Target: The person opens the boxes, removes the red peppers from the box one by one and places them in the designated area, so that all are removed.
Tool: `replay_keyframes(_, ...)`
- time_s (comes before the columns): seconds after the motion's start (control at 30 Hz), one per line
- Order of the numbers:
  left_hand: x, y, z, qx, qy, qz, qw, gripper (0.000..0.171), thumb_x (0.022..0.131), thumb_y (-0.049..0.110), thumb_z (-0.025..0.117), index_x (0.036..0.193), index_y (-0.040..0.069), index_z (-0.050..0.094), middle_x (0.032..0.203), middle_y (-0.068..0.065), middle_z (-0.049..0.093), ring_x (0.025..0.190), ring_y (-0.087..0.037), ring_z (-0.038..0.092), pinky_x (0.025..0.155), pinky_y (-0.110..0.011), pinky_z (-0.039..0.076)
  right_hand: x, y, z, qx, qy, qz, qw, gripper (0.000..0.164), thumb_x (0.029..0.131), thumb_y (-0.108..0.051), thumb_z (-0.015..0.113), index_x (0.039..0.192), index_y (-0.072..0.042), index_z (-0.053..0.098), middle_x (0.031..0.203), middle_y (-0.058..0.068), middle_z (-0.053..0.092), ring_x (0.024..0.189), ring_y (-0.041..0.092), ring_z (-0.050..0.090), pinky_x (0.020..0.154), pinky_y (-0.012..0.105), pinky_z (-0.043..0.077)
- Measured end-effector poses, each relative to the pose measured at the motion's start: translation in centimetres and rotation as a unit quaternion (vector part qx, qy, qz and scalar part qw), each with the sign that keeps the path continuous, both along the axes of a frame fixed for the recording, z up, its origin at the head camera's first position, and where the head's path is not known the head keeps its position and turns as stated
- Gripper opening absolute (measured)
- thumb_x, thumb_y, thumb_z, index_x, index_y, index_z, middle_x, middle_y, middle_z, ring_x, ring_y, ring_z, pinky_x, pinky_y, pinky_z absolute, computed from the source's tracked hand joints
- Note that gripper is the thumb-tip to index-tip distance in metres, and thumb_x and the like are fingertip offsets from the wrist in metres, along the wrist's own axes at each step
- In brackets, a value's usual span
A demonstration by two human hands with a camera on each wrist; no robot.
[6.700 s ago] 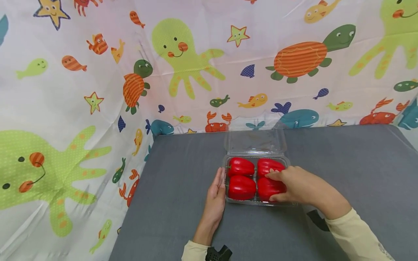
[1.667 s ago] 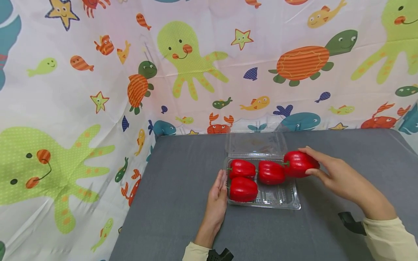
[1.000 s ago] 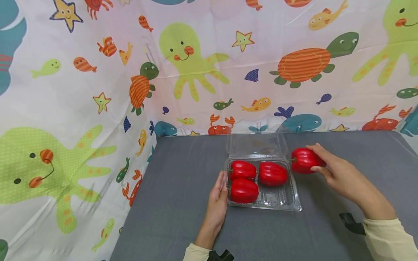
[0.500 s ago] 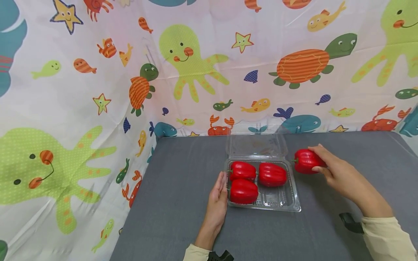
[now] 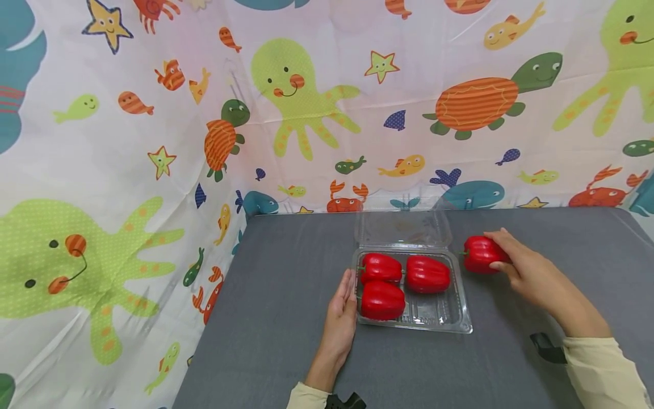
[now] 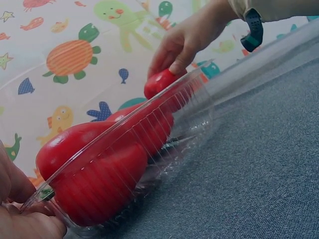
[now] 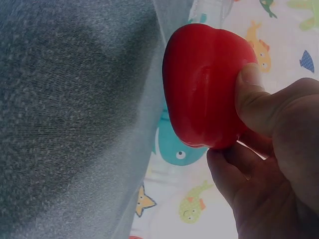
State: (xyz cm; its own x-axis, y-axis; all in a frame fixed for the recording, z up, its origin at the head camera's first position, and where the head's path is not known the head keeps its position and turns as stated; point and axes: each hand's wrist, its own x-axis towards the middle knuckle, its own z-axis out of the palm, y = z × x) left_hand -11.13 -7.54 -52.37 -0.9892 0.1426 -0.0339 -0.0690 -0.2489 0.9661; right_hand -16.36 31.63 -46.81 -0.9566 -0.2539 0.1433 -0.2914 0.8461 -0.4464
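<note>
A clear plastic clamshell container [image 5: 441, 326] lies on the grey table with its lid open toward the back. Inside are three red bell peppers: back left [image 5: 380, 268], front left [image 5: 383, 301] and right [image 5: 428, 274]. My left hand [image 5: 339, 318] is at the container's left side; in the left wrist view its thumb and fingers [image 6: 37, 226] pinch the rim. My right hand [image 5: 533, 278] grips a fourth bell pepper [image 5: 482, 254] just right of the container, stem pointing left. The right wrist view shows the thumb [image 7: 251, 94] on top of this pepper [image 7: 204, 84], fingers beneath.
The transparent lid [image 5: 401, 227] reaches almost to the curtain [image 5: 327, 113] printed with sea animals, behind and left of the table. Grey cloth [image 5: 286, 272] covers the table. The container's front right part holds no pepper.
My right hand took the front right bell pepper out over the right rim and lowered it beside the container. The remaining right pepper sits nearer the middle. My left hand stayed at the left side.
</note>
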Motion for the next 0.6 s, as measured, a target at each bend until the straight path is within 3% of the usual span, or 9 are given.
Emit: replay_keyframes(0.6, 0.1, 0.0, 0.1, 0.002, 0.003, -0.002, 1.0, 0.064, 0.111, -0.001, 0.039, 0.17, 0.009, 0.015, 0.176, -0.001, 0.022, 0.162, -0.018, 0.019, 0.124, -0.031, 0.025, -0.9, 0.3, -1.2, -0.006, -0.01, 0.007, 1.0, 0.077, 0.091, 0.001, 0.078, 0.157, -0.004, 0.04, 0.156, 0.036, 0.042, 0.146, 0.058, 0.036, 0.1, 0.079, 0.042)
